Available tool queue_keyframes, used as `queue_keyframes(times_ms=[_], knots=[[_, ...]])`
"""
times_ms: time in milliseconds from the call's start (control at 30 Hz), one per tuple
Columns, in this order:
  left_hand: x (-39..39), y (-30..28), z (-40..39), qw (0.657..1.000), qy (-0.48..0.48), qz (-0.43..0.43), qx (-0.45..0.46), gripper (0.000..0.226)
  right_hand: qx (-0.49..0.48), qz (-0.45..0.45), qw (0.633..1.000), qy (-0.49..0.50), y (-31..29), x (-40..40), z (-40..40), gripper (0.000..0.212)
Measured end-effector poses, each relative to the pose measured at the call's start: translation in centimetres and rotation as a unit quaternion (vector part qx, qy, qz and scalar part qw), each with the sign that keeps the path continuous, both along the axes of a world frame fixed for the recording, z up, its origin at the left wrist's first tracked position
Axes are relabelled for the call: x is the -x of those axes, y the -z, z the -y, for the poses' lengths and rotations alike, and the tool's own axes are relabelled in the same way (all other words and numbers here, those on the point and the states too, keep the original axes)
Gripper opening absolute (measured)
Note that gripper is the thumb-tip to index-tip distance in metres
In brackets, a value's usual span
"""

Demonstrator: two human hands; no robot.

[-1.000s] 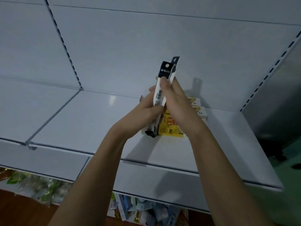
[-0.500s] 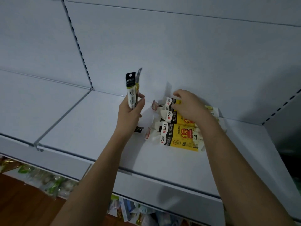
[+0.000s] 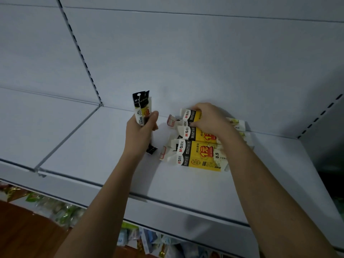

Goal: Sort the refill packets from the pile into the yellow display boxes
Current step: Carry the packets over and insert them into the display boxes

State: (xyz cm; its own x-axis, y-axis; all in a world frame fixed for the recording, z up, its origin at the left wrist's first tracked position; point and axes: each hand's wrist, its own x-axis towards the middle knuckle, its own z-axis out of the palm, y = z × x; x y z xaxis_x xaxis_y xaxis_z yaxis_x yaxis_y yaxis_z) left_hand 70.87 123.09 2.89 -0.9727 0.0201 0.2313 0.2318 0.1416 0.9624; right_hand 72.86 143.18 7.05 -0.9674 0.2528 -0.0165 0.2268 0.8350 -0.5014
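Your right hand hid much of the rear yellow display boxes on the shelf, gripping one. Your left hand, just left, clutched upright refill packets.

boxes: yellow, black, white | packets: black tops | shelf: white

I am seeing colourful packaged goods lying below the white shelf, above a brown floor.

white shelf | three yellow display boxes lying flat, side by side
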Motion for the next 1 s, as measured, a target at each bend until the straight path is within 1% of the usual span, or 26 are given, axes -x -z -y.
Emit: queue_keyframes(times_ms=[67, 100, 167, 267, 367, 467, 533, 600, 700, 833, 1000], knots=[[0.1, -0.2, 0.0, 1.0, -0.027, 0.002, 0.01, 0.046, 0.035, -0.032, 0.999, -0.009, -0.1, -0.5, -0.3, 0.06], [0.2, -0.7, 0.0, 0.999, -0.037, -0.002, 0.005, 0.047, 0.063, -0.054, 0.996, -0.015, -0.3, -0.9, -0.4, 0.063], [0.2, -2.9, -0.3, 0.998, -0.041, -0.033, -0.014, 0.042, 0.116, -0.102, 0.988, -0.026, -0.9, -1.8, -0.6, 0.064], [0.4, -7.7, -1.6, 0.991, -0.024, -0.127, -0.038, 0.033, 0.173, -0.178, 0.968, -0.023, -1.9, -2.7, -1.0, 0.065], [0.8, -12.5, -3.4, 0.973, -0.029, -0.204, -0.102, 0.025, 0.232, -0.227, 0.946, -0.014, -2.8, -3.2, -1.2, 0.067], [0.9, -16.0, -5.3, 0.96, -0.024, -0.236, -0.149, 0.01, 0.265, -0.251, 0.931, -0.006, -3.2, -3.7, -1.4, 0.062], [1.0, -17.2, -6.7, 0.957, -0.009, -0.242, -0.162, 0.012, 0.273, -0.253, 0.928, -0.001, -2.8, -3.9, -1.4, 0.057], [1.2, -17.6, -8.0, 0.958, 0.011, -0.244, -0.15, 0.011, 0.287, -0.26, 0.922, 0.0, -2.2, -4.0, -1.6, 0.054], [1.8, -17.3, -9.2, 0.965, 0.033, -0.24, -0.1, 0.012, 0.304, -0.267, 0.914, 0.008, -1.8, -4.0, -2.0, 0.053], [2.3, -15.8, -9.8, 0.966, -0.008, -0.253, -0.043, 0.018, 0.333, -0.261, 0.906, 0.011, -1.4, -3.6, -2.0, 0.052], [2.0, -14.7, -10.4, 0.959, -0.031, -0.282, 0.011, 0.011, 0.348, -0.261, 0.9, 0.007, -0.9, -3.2, -1.7, 0.046]])
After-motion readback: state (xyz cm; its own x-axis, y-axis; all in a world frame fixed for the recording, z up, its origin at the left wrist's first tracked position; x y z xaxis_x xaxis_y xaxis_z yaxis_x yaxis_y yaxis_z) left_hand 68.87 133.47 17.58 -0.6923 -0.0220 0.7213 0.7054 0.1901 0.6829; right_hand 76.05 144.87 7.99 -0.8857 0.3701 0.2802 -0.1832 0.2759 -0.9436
